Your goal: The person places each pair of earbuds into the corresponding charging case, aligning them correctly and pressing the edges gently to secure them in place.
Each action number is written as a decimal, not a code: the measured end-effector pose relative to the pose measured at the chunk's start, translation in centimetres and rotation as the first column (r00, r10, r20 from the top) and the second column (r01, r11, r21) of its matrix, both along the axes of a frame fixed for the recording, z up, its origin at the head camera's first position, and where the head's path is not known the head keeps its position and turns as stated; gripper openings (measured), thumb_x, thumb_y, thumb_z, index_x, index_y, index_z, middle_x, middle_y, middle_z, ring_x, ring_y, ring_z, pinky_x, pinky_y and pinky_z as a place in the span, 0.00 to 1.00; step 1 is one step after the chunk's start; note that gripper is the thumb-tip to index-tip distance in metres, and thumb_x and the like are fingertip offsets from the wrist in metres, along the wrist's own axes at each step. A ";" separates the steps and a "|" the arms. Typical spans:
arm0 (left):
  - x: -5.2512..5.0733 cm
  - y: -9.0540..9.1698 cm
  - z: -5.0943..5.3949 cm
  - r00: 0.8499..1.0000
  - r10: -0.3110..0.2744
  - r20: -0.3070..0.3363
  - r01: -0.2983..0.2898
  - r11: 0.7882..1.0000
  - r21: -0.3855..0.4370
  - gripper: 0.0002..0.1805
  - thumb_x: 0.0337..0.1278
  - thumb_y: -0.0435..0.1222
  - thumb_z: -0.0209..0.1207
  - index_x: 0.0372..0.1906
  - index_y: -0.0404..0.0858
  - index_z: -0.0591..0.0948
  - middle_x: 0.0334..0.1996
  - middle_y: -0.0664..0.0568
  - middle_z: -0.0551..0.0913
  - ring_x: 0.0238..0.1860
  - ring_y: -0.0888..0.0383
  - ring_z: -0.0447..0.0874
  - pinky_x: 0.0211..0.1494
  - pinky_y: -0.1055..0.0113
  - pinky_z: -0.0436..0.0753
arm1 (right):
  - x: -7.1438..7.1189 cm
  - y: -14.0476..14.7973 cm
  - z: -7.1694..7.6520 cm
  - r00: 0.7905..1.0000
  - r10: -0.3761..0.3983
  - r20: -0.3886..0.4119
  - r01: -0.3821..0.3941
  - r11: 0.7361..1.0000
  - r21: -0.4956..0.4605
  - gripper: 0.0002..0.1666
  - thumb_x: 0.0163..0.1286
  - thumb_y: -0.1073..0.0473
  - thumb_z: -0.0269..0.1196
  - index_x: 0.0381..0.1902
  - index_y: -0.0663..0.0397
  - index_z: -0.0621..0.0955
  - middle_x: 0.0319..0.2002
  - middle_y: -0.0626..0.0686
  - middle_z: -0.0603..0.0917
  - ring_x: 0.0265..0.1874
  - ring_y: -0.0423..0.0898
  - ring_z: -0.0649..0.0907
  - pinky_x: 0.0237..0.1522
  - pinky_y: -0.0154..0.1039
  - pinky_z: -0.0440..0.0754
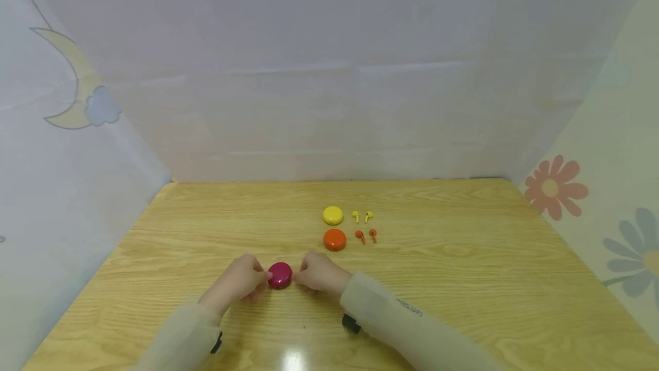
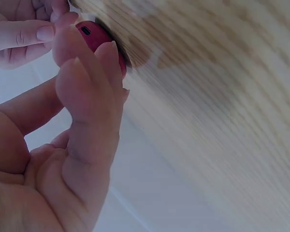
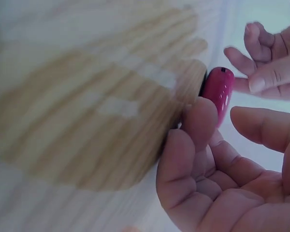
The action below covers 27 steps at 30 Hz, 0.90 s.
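A round magenta case [image 1: 280, 275] lies on the wooden table near its front. From its left side, my left hand [image 1: 241, 283] grips it, thumb at the edge; the left wrist view shows the fingertips of my left hand [image 2: 87, 106] against the magenta case [image 2: 97, 36], which has a small dark port. At the other side is my right hand [image 1: 320, 274]. In the right wrist view, bent fingers of my right hand [image 3: 232, 179] touch the lower part of the glossy case [image 3: 219, 92], while its thumb stands a little apart.
Behind and to the right lie an orange round case [image 1: 334, 239] and a yellow round case [image 1: 332, 215]. Beside them are two orange earbuds [image 1: 373, 235] and two yellow earbuds [image 1: 356, 216]. Cloth walls [image 1: 329, 102] border the table [image 1: 463, 279].
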State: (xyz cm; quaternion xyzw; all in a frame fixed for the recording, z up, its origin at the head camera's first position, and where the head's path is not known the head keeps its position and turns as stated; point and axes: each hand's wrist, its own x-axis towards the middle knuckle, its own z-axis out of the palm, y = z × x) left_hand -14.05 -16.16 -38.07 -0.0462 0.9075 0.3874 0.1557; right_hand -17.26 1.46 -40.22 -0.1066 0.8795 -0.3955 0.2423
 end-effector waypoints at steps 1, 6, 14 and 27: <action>0.1 0.0 0.0 1.000 0.003 -0.002 -0.003 1.000 0.003 0.11 0.65 0.31 0.57 0.26 0.30 0.77 0.19 0.47 0.77 0.16 0.57 0.74 0.24 0.66 0.76 | 0.0 0.2 0.1 1.000 0.002 -0.006 -0.002 1.000 0.003 0.14 0.68 0.61 0.63 0.22 0.60 0.78 0.15 0.51 0.74 0.15 0.43 0.71 0.20 0.33 0.68; 0.5 0.1 0.2 1.000 0.010 -0.018 -0.010 1.000 -0.007 0.13 0.65 0.31 0.57 0.24 0.31 0.77 0.17 0.47 0.76 0.15 0.58 0.72 0.22 0.68 0.74 | 0.1 1.3 0.6 0.999 0.017 -0.035 -0.016 1.000 0.026 0.13 0.68 0.57 0.63 0.26 0.59 0.78 0.19 0.50 0.74 0.18 0.43 0.70 0.23 0.34 0.68; 0.6 0.1 1.4 0.997 -0.002 -0.080 0.001 1.000 -0.017 0.10 0.65 0.31 0.56 0.31 0.27 0.80 0.23 0.47 0.78 0.15 0.57 0.76 0.23 0.65 0.77 | 0.0 3.1 1.5 0.998 0.027 -0.054 -0.029 0.999 -0.029 0.17 0.69 0.57 0.62 0.23 0.62 0.79 0.14 0.47 0.69 0.15 0.41 0.66 0.20 0.33 0.63; 0.8 1.3 2.6 0.991 0.019 -0.132 -0.012 0.998 0.054 0.20 0.67 0.33 0.56 0.54 0.18 0.74 0.25 0.47 0.81 0.17 0.57 0.76 0.25 0.66 0.76 | -0.2 5.5 1.9 0.996 0.027 -0.088 -0.035 0.995 -0.091 0.23 0.71 0.58 0.60 0.16 0.64 0.74 0.11 0.46 0.67 0.13 0.40 0.63 0.20 0.33 0.61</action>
